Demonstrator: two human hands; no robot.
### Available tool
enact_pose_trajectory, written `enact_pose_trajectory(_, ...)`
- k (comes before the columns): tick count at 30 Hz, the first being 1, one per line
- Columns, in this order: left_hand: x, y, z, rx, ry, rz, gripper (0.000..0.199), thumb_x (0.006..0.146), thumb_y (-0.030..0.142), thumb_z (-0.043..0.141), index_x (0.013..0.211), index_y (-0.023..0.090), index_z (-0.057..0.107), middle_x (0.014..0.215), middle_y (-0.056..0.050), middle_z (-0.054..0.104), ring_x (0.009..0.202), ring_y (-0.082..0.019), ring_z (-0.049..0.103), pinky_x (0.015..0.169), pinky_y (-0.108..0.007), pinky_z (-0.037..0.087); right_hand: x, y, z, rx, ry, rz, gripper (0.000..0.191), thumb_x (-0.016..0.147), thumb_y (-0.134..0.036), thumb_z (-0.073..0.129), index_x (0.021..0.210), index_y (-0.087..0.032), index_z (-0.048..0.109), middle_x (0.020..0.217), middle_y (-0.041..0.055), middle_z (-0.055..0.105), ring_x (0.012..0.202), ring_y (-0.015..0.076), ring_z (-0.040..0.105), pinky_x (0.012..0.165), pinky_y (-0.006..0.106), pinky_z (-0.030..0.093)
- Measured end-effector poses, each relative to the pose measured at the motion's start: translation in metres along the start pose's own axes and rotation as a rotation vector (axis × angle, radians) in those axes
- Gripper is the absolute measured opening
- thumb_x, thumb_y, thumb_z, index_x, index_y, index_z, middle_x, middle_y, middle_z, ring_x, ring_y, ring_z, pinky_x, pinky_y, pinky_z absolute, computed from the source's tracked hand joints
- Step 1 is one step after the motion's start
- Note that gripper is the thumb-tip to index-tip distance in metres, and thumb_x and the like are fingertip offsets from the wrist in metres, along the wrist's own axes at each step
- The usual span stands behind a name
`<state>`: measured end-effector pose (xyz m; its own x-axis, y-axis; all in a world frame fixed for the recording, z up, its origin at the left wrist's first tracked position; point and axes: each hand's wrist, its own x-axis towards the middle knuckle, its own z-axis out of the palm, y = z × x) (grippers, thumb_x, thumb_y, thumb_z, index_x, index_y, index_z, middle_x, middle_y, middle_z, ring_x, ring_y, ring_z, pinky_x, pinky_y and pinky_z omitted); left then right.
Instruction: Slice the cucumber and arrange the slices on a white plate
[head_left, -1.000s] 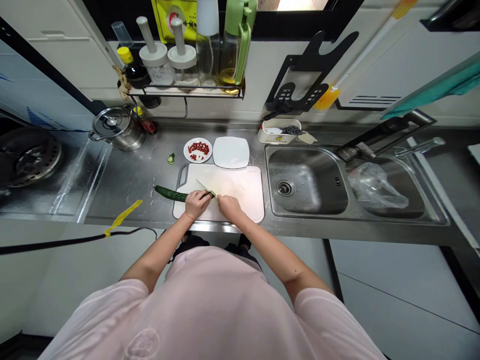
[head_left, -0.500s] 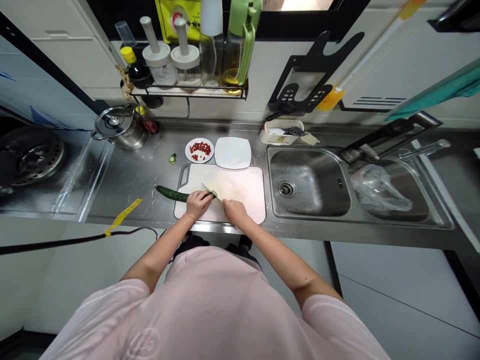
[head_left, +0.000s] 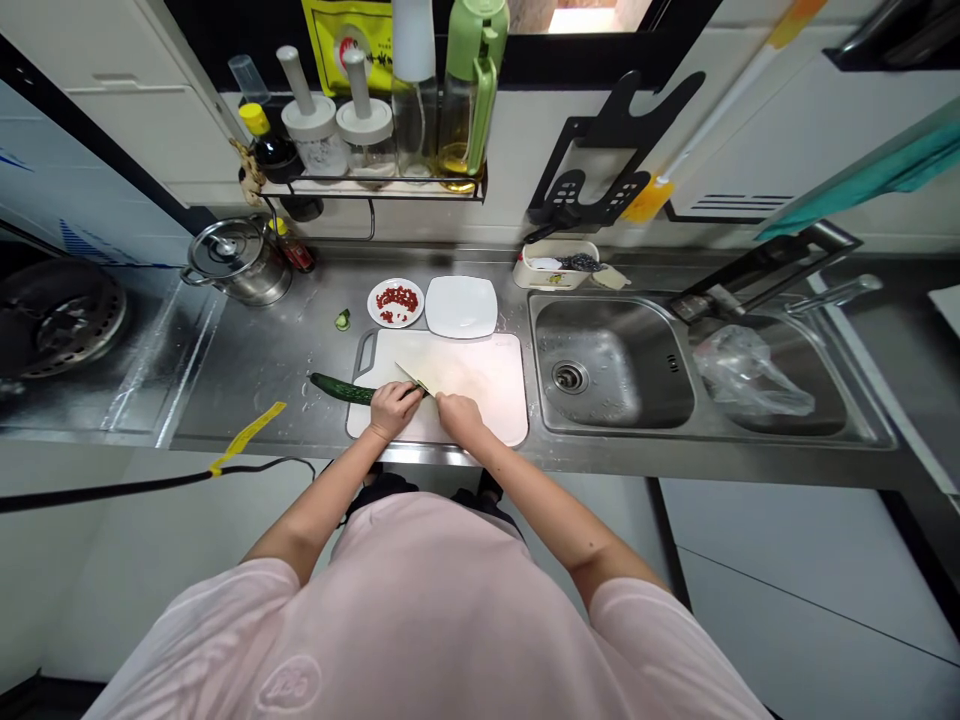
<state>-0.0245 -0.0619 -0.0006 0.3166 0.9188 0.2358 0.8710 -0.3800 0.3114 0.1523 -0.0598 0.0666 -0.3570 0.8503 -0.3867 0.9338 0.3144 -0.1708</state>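
A long dark green cucumber (head_left: 341, 388) lies across the left side of the white cutting board (head_left: 487, 375), its far left end reaching past the board's edge. My left hand (head_left: 394, 408) is closed over the cucumber near its right end. In my right hand (head_left: 459, 415) is the handle of a knife (head_left: 409, 374); the fingers hide that handle. The thin blade points up and to the left, at the cucumber's cut end just beyond my left fingertips. A small cut piece of cucumber (head_left: 343, 320) rests on the steel counter, up and left of the board.
Behind the board stand a small plate (head_left: 397, 318) of chopped red pieces and a white square dish (head_left: 461, 306). A lidded pot (head_left: 238, 262) is at left. The double sink (head_left: 615, 412) lies right, with a plastic bag (head_left: 754, 375) in its right basin. Bottles and jars fill the rack (head_left: 390, 196).
The knife and my right hand have shifted slightly left towards my left hand. The cucumber stays under my left hand. The whole view has moved a little.
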Motion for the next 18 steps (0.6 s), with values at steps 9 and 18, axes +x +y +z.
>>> enact_pose_trajectory(9,0.002,0.006,-0.006,-0.032,0.032,-0.014,0.027,0.089,0.034,0.047,0.105,0.029,0.067,0.106,-0.005,0.067,0.098,-0.021,0.056,0.087,-0.036,0.037,-0.022,0.018,0.010,-0.008,-0.026,0.004,0.023,0.089,-0.010,0.036,0.103,-0.014,0.054,0.092,0.0120,0.067,0.088,0.0212,0.064,0.073,0.028,0.045)
enact_pose_trajectory(18,0.007,0.010,-0.011,-0.062,0.075,-0.028,0.025,0.089,0.034,0.047,0.102,0.025,0.067,0.100,-0.006,0.067,0.093,-0.020,0.056,0.088,-0.036,0.035,-0.016,0.014,0.006,0.010,-0.029,0.011,0.024,0.089,-0.011,0.036,0.103,-0.015,0.055,0.095,0.0121,0.067,0.090,0.0212,0.063,0.074,0.028,0.044)
